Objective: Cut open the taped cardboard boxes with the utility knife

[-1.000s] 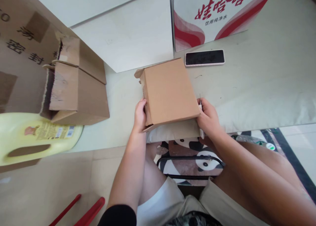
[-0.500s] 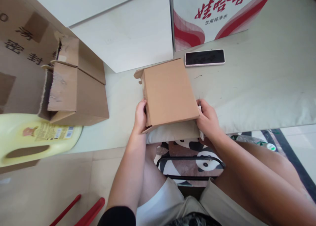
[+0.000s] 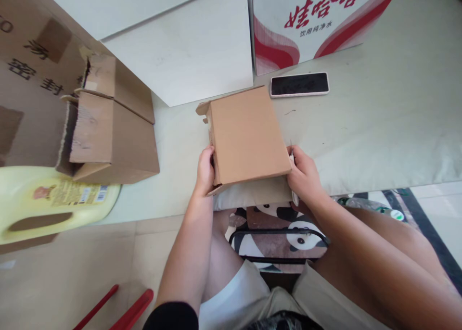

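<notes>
1. The small cardboard box (image 3: 246, 135) lies at the near edge of the pale table (image 3: 378, 123), straight in front of the person, its plain top face up.
2. The left hand (image 3: 204, 171) grips the box's near left corner, fingers curled against its side.
3. The right hand (image 3: 305, 176) presses against the box's near right corner, closed on it; a thin white thing shows by its fingers, too small to tell.
4. A phone (image 3: 299, 84) lies face up just beyond the box, apart from it.
5. A torn open carton (image 3: 108, 128) sits well to the left, touching a yellow jug (image 3: 50, 202).
6. A red-and-white carton (image 3: 310, 17) stands behind the phone.
</notes>
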Motion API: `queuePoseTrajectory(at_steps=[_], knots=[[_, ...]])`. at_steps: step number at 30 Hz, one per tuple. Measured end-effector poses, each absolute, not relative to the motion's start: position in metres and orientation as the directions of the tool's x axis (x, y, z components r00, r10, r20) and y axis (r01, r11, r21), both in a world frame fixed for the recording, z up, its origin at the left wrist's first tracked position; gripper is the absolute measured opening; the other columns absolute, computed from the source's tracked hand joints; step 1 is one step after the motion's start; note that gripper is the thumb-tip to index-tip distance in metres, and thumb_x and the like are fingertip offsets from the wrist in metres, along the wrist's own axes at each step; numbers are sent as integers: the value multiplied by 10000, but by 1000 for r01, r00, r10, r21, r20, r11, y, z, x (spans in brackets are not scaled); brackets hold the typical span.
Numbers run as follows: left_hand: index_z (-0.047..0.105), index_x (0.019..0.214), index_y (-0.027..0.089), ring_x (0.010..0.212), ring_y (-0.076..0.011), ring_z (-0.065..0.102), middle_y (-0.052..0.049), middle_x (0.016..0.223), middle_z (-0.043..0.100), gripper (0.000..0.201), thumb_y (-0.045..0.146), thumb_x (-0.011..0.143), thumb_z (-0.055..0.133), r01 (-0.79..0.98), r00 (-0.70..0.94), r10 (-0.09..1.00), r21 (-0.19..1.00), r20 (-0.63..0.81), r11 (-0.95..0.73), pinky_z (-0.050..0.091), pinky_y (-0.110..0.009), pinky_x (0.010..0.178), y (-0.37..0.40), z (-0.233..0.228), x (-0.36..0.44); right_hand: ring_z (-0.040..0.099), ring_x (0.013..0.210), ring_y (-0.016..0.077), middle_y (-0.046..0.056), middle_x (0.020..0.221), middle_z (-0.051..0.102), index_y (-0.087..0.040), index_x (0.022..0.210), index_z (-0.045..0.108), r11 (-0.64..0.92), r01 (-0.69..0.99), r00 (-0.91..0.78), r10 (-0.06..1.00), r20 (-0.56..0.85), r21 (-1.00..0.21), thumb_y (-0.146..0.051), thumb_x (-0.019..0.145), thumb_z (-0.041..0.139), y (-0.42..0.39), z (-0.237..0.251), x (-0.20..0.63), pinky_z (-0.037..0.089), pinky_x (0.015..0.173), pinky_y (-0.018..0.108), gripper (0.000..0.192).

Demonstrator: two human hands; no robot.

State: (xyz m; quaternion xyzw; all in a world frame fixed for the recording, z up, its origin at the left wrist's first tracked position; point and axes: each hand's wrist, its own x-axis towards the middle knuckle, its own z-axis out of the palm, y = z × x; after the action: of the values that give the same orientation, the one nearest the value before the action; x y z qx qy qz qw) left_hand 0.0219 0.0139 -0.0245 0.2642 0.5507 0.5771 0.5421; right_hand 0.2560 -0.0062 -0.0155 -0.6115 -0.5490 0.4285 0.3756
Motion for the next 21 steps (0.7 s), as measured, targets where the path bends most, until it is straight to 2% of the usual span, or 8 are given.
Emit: queuePoseTrajectory(at_steps=[9, 17, 21], knots=[[634, 795, 201, 673, -197, 662, -13, 704, 676, 230, 430, 772, 621, -366, -286, 911, 913, -298, 183, 504, -303, 592, 13, -24, 24, 503, 702, 197, 19, 726, 607, -242, 795, 513, -131, 350, 34, 991, -127, -928, -379, 820, 485, -6, -15, 256, 361, 660, 341, 141], [631, 808, 211, 753, -229, 685, -17, 720, 670, 231, 439, 776, 616, -357, -273, 911, 912, -310, 203, 508, -334, 653, 14, -25, 22, 528, 736, 206, 40, 788, 652, -239, 797, 508, -115, 346, 22, 993, -114, -931, -372, 822, 469, -7, -15, 255, 367, 682, 350, 140], [625, 813, 205, 732, -228, 685, -12, 710, 666, 226, 427, 776, 611, -360, -279, 909, 911, -311, 201, 511, -337, 654, 14, -23, 23, 536, 746, 210, 47, 800, 663, -237, 797, 511, -108, 347, 18, 994, -109, -931, -383, 818, 470, -7, -15, 256, 367, 679, 347, 153]])
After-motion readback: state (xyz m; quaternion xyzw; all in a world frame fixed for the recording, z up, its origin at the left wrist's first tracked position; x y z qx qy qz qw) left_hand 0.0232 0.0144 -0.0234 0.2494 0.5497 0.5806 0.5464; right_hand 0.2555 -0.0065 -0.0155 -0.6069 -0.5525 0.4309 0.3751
